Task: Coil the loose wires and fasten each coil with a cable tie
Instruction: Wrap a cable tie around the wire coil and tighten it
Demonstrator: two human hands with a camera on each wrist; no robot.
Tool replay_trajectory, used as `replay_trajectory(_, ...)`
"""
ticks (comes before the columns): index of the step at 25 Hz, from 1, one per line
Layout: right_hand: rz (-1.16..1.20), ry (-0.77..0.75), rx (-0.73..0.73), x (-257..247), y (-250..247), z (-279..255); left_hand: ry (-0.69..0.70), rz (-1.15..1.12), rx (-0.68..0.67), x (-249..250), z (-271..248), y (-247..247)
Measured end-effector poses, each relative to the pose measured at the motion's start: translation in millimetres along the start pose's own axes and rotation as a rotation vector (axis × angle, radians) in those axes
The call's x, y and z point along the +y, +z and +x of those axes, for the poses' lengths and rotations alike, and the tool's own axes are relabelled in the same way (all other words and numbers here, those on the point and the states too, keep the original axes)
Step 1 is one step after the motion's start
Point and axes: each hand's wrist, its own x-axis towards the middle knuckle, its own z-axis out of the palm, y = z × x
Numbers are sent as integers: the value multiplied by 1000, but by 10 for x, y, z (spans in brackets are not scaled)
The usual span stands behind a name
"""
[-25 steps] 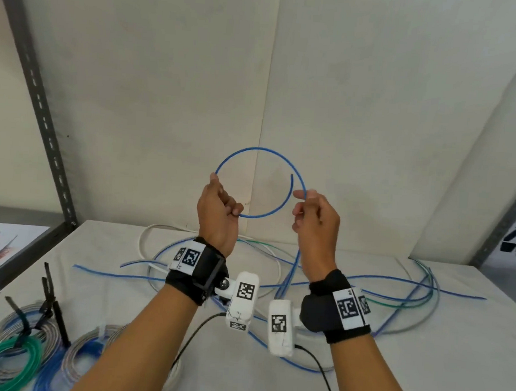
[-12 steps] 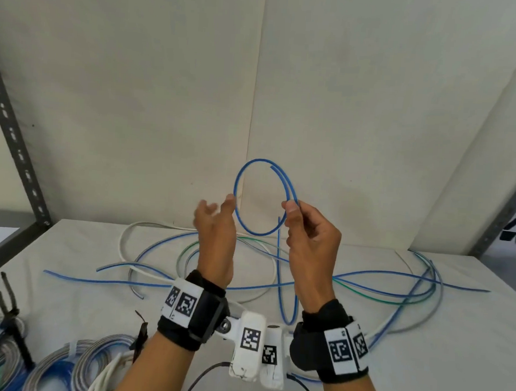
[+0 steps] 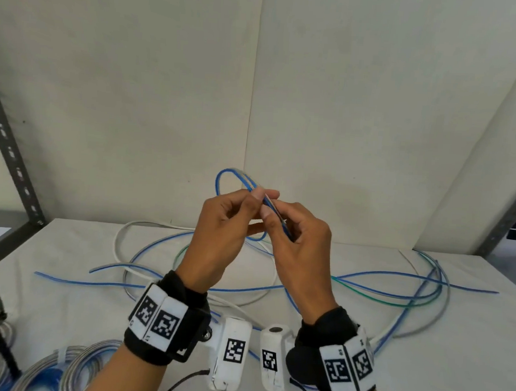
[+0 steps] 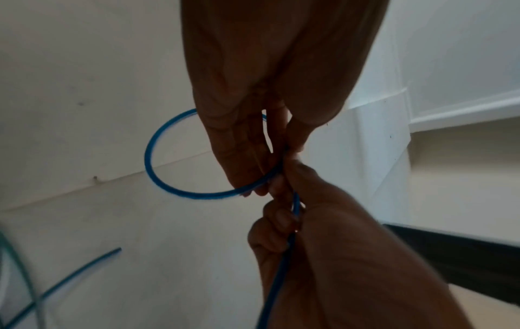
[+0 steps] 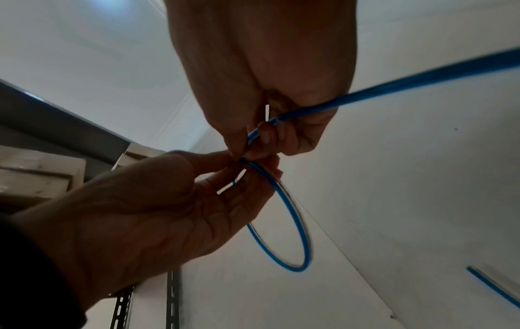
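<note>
Held up above the white table [image 3: 63,298], the thin blue wire [image 3: 221,178] forms a small first loop pinched at its crossing by the left hand [image 3: 218,238] and right hand [image 3: 302,246], so each new turn should probably match that loop while the pinch stays firm.

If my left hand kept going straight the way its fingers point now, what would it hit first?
The left hand already meets the right hand's fingertips at the thin blue wire loop; beyond them, probably the pale back wall, though depth is unclear.
</note>
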Motion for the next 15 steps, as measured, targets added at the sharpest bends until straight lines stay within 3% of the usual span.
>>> replay_trajectory(3, 23, -5, -39, -8, -47, -14, -92, -276, 34, 57, 44, -92)
replay_trajectory(6, 51, 15, -253, -25, -95, -23, -186, -623, 83, 143, 97, -221)
replay_trajectory(11, 100, 175, -515, -2, -209, 13, -189, -847, 164, 176, 160, -325)
replay_trajectory(15, 43, 173, -561, 19, -224, 1, -235, -971, 17, 176, 135, -355)
